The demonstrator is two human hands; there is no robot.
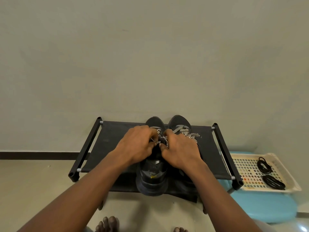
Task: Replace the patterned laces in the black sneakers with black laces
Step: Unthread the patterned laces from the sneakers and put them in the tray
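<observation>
- A low black fabric shoe rack (113, 148) stands against the wall, lifting the work within reach.
- Two black sneakers (152, 180) sit side by side on it, heels toward the person, lacing facing up.
- A pale tray (284, 166) rests just right of the rack — spares kept near.
- The left hand (135, 146) and right hand (180, 151) meet over the left shoe, fingers curled, pinching its patterned laces (163, 138) — probably loosening the knot.
- Two coiled black laces (264, 165) lie in the tray, unused.
</observation>
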